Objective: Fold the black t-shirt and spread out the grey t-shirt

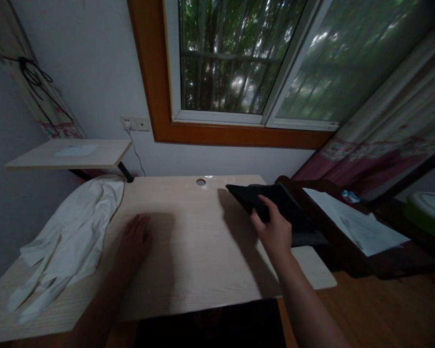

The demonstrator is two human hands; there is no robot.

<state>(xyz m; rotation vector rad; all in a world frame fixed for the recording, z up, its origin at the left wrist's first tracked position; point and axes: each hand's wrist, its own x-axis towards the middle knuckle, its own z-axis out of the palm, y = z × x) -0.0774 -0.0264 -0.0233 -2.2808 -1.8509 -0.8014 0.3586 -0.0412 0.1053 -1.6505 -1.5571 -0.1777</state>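
Observation:
My right hand (pixel 273 232) grips a folded dark garment (pixel 275 200) at the right side of the light wooden desk (pixel 195 256), holding its near edge lifted off the surface. My left hand (pixel 136 237) lies flat on the desk with fingers spread, holding nothing. A crumpled white garment (pixel 72 237) lies at the desk's left end, a little left of my left hand.
A round cable hole (pixel 200 181) is at the desk's back edge. A small wooden shelf (pixel 70 153) sticks out on the left wall. A dark wooden table (pixel 355 232) with white papers (pixel 351 220) stands to the right. The window and curtain are behind.

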